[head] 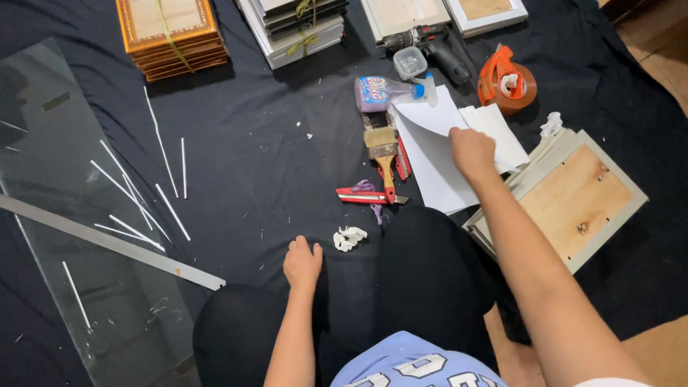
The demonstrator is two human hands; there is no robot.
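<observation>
1. The left hand rests on the black cloth, fingers curled loosely together, holding nothing; a crumpled white scrap lies just beside it.
2. A paintbrush and red cutter lie further right (touching each other).
3. The right hand pinches the white paper sheet, its top edge lifted and curling, beside the stacked frames.

Clear spray bottle lying on its side on the black cloth, blue and pink label, small clear plastic tub just behind it
</observation>
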